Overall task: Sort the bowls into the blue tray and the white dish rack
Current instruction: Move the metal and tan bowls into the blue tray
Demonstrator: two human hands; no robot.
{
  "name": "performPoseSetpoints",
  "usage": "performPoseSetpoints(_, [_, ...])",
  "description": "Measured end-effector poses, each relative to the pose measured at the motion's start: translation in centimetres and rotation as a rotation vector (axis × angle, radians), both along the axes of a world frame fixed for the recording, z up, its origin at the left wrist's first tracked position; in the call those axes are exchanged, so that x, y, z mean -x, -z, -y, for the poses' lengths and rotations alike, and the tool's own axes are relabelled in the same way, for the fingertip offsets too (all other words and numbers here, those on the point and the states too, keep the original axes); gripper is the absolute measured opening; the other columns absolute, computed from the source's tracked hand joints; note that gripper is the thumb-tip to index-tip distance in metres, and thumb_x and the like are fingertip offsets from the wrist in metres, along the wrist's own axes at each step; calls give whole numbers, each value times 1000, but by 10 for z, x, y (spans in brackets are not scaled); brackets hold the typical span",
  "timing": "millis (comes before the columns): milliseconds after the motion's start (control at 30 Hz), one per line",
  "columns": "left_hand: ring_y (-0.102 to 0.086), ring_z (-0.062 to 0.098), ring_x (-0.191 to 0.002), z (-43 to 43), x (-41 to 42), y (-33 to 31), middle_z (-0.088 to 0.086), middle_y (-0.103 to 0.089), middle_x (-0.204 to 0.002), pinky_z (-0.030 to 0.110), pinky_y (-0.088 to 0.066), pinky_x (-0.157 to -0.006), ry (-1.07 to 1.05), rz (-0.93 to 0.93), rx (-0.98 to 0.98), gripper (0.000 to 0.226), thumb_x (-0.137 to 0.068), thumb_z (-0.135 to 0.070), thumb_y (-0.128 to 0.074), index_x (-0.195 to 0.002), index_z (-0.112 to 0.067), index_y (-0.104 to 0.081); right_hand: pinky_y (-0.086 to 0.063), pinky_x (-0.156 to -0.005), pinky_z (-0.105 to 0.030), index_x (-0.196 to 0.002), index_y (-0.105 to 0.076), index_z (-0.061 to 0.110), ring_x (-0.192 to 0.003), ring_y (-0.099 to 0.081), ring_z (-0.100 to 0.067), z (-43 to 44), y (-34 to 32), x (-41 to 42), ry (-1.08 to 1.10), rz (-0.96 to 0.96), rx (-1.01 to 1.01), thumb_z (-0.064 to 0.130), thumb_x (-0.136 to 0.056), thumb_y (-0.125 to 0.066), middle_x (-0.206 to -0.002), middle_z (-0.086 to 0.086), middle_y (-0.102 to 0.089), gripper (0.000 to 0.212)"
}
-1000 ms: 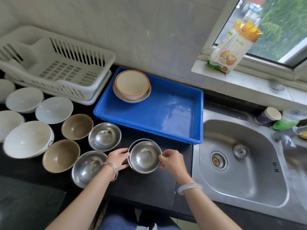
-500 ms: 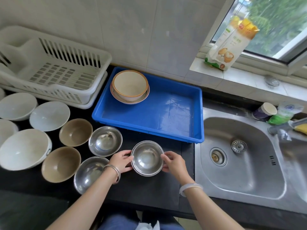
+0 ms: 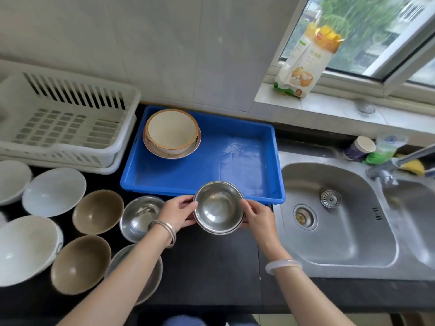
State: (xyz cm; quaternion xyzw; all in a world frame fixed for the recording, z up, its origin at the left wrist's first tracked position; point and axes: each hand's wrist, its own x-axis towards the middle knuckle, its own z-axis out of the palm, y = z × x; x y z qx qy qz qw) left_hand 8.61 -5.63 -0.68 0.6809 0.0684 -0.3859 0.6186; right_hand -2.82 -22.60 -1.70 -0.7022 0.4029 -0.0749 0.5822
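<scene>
A stack of steel bowls (image 3: 217,207) is lifted off the black counter, level with the front rim of the blue tray (image 3: 235,161). My left hand (image 3: 178,211) grips its left rim and my right hand (image 3: 257,216) its right rim. Two nested cream bowls with orange rims (image 3: 171,132) sit in the tray's back left corner. The white dish rack (image 3: 68,128) holds nothing. On the counter to the left stand two more steel bowls (image 3: 140,217), two brown bowls (image 3: 97,211) and several white bowls (image 3: 54,190).
A steel sink (image 3: 336,222) with a tap (image 3: 400,161) lies right of the tray. A paper cup (image 3: 359,148) and a green sponge stand behind it. A flour bag (image 3: 306,62) leans on the windowsill. The tiled wall is close behind rack and tray.
Both hands have raised the stacked steel bowls from the counter and carried them forward to the tray's front rim. The other bowls have not moved.
</scene>
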Motion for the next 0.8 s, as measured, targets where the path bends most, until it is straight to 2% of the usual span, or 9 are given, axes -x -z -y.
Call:
performPoseSetpoints(133, [-60,25,-86,29,-25,-17,14,-61,-99,36,-52,-78,-3,20,23,27,-90,-6,-54,-116,-3,-56,-55,-53,-19,-91,-71,15,-64,-59,-12,29,-9,-29,6,7,46,28,-93,-56,-67,0,-58,20])
performPoseSetpoints(167, [-60,26,-87,36,-30,-19,15,-60,-101,37,-52,-78,-9,23,28,28,-90,-6,-54,-117,-1,-55,-55,-52,-18,-92,-71,15,-64,-59,-12,35,-11,-35,5,6,56,28,-93,-56,-68,0,-59,21])
performPoseSetpoints(233, [-61,25,-80,51,-41,-20,15,-58,-103,32,-57,-67,-34,30,36,28,-90,-5,-54,-117,2,-54,-56,-54,-19,-88,-71,16,-62,-64,-12,49,-12,-51,-3,-6,56,30,-94,-52,-71,2,-62,24])
performPoseSetpoints(300, [-59,20,-71,66,-54,-18,13,-57,-101,22,-57,-55,-59,29,37,26,-90,-6,-54,-115,1,-54,-59,-63,-26,-78,-69,20,-66,-70,-17,63,-11,-67,-20,-16,17,33,-96,-47,-75,-1,-66,32])
performPoseSetpoints(333, [-58,18,-70,74,-60,-14,12,-58,-98,21,-56,-54,-71,21,35,26,-90,-7,-54,-115,1,-54,-60,-67,-29,-75,-69,21,-71,-71,-21,70,-8,-74,-25,-13,-12,33,-97,-44,-78,-3,-67,35])
performPoseSetpoints(400, [-58,20,-71,88,-70,-3,8,-58,-87,28,-56,-62,-102,-14,22,27,-90,-7,-53,-116,0,-54,-58,-65,-25,-74,-70,23,-77,-70,-21,82,0,-86,-32,-3,-59,32,-97,-44,-84,-4,-68,35])
performPoseSetpoints(500, [-58,27,-83,105,-82,16,11,-58,-94,37,-53,-72,-173,-60,-15,27,-90,-6,-53,-116,0,-54,-56,-64,-17,-101,-71,16,-80,-66,-15,95,18,-101,-41,-9,-129,26,-97,-49,-94,-6,-67,24])
performPoseSetpoints(567, [-57,28,-91,112,-89,27,13,-56,-102,36,-51,-73,-207,-63,-32,25,-90,-5,-53,-115,-1,-55,-57,-69,-17,-118,-65,8,-82,-66,-12,101,30,-109,-46,-17,-183,20,-97,-50,-99,-7,-67,28])
performPoseSetpoints(800, [-57,23,-94,127,-102,51,11,-58,-102,32,-48,-83,-277,-52,-7,26,-91,-4,-51,-116,0,-56,-56,-75,-15,-125,-60,7,-91,-66,-10,113,50,-127,-36,34,-304,10,-97,-49,-110,-8,-68,31])
